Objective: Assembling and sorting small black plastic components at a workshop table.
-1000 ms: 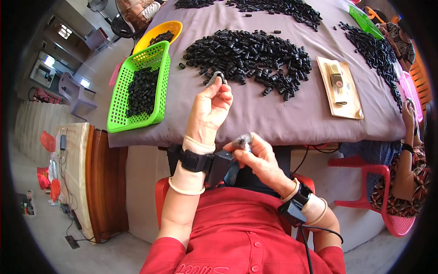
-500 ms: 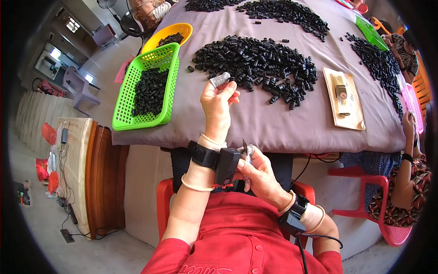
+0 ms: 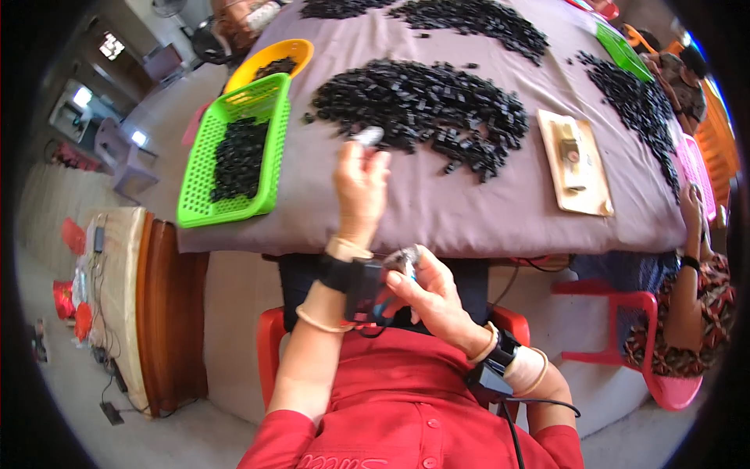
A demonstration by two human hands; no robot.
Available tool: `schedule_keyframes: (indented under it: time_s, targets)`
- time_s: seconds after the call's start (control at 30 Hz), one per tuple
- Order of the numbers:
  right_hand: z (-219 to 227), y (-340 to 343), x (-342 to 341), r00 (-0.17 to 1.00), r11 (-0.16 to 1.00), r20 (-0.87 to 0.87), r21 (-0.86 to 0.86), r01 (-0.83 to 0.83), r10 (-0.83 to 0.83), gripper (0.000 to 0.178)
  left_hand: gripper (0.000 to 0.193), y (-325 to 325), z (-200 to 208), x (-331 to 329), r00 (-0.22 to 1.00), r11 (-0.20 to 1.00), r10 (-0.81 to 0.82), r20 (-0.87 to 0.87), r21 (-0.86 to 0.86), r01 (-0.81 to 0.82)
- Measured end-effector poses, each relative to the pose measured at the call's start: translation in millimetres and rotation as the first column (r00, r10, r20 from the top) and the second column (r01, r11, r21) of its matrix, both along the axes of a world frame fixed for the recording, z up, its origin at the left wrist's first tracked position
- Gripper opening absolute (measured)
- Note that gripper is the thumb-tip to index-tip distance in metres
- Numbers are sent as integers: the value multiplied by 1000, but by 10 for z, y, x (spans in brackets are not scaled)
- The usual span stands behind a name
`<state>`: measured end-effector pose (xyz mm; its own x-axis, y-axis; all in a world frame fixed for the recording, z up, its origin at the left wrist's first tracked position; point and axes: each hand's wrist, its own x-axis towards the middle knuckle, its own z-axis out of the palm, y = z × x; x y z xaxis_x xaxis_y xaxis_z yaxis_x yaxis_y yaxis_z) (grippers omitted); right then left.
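My left hand [image 3: 361, 187] hovers by the near left edge of the heap of small black tube-like pieces [image 3: 422, 105]. It is smeared by motion; its fingers look apart, with nothing visible between them. A greyish wrapping [image 3: 369, 137] covers a fingertip. Lower down, over my lap, my right hand [image 3: 437, 297] is closed, thumb pressed toward a grey-wrapped finger [image 3: 402, 259]. A small knife is in its grip, mostly hidden now; its pointed blade showed in the earlier picture. My left wrist and its black device partly cover that area.
To the left stand a green basket [image 3: 273, 160] and a yellow bowl [image 3: 303, 56], both holding black pieces. A board with a small block-like tool [image 3: 574, 160] lies at right. More black heaps [image 3: 473, 23] spread behind. Another person's arm [image 3: 686, 301] rests at the right edge.
My left hand has turned and its fingers have opened toward the heap. The knife blade in my right hand no longer shows. The whole view has shifted slightly.
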<state>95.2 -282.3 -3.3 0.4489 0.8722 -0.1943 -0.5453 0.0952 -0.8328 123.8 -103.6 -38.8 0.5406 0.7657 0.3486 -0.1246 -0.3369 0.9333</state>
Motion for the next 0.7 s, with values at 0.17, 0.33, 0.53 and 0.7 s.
schedule_keyframes:
  time_s: [0.17,0.33,0.53,0.7]
  targets:
    - [-42,13,374,993,991,26,-69,115,-114,23,20,165,104,-397,994,961,-109,3,-255,106]
    - [-172,192,743,873,904,-279,39,426,-399,20,20,-84,136,-514,941,808,-333,57,-497,316]
    - [-143,361,933,882,884,-152,81,460,-445,17,20,-396,235,-545,863,605,-475,171,-649,461]
    - [-170,340,845,885,892,-153,37,451,-441,14,20,-328,197,-616,841,508,-452,299,-689,518]
